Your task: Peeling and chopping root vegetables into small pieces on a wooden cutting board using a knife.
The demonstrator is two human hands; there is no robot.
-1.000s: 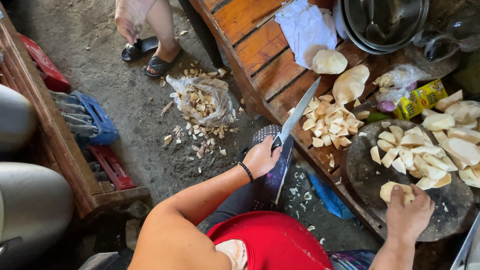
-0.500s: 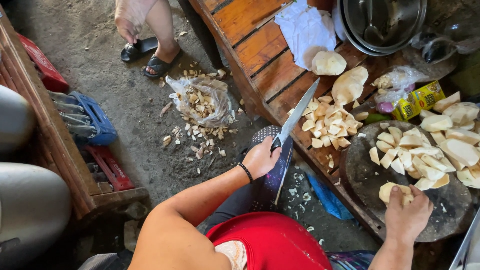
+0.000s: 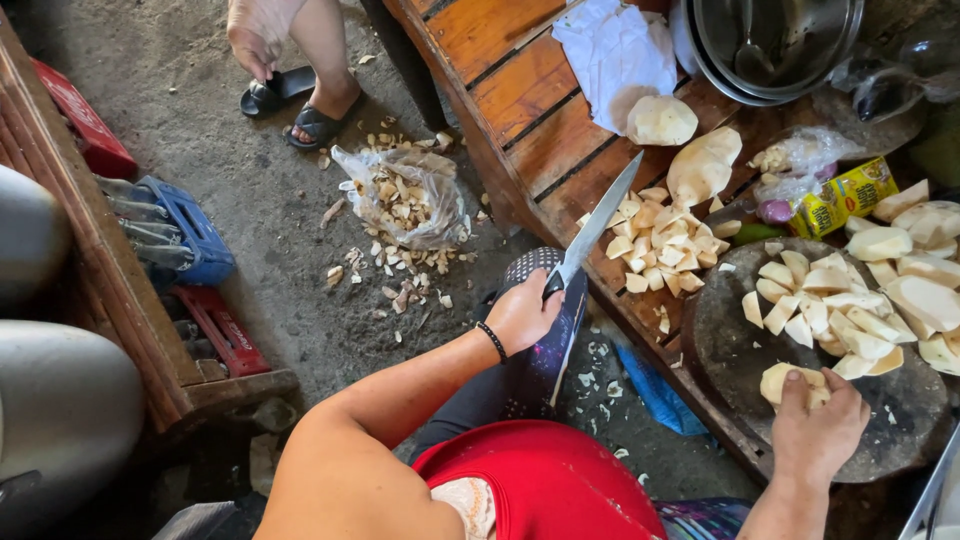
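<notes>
My left hand (image 3: 520, 312) grips the dark handle of a long knife (image 3: 598, 222); the blade points up and to the right, toward a heap of small pale root chunks (image 3: 660, 245) on the wooden platform (image 3: 520, 110). Over on the round dark chopping block (image 3: 730, 360), my right hand (image 3: 815, 432) presses down on a pale peeled root piece (image 3: 785, 383). Several larger cut slices (image 3: 860, 300) lie across the block's far side. Two whole peeled roots (image 3: 700, 165) rest beyond the heap.
A clear bag of peelings (image 3: 405, 200) sits on the dirt floor with scraps strewn around it. Another person's sandalled foot and hand (image 3: 320, 110) are at the top left. Metal bowls (image 3: 770, 40) and a white cloth (image 3: 610, 45) stand at the back, crates (image 3: 190, 235) to the left.
</notes>
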